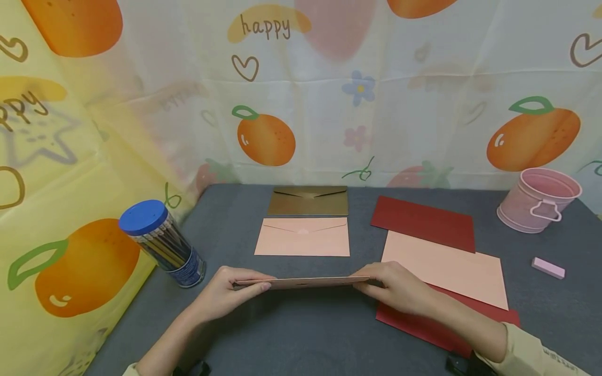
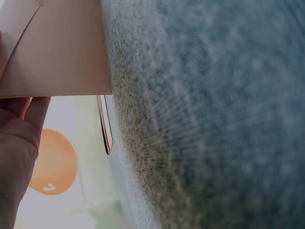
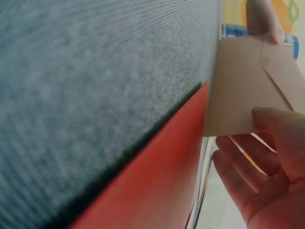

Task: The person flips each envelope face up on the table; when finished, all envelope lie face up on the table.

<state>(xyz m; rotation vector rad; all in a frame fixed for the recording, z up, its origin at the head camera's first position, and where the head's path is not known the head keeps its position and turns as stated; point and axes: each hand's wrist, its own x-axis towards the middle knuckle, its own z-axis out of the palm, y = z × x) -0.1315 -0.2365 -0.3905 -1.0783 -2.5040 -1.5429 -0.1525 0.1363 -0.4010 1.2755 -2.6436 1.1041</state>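
Note:
A pale pink envelope [image 1: 301, 283] is held up off the dark table, seen nearly edge-on in the head view. My left hand [image 1: 223, 295] pinches its left end, with the thumb on the near side. At the other end my right hand [image 1: 400, 287] pinches it between thumb and fingers. In the right wrist view the envelope's flap side [image 3: 238, 86] shows, and the right hand's lower fingers are spread beneath. Beyond it on the table lie a second pink envelope [image 1: 301, 243] and a gold envelope [image 1: 308, 203], both flap up.
Right of centre, a red sheet or envelope [image 1: 423, 222], a pale pink one [image 1: 447, 266] and another red one [image 1: 414, 326] overlap. A pink bucket [image 1: 527, 209] and a small pink block [image 1: 547, 267] stand farther right. A blue-lidded jar of pencils [image 1: 164, 245] is at the left.

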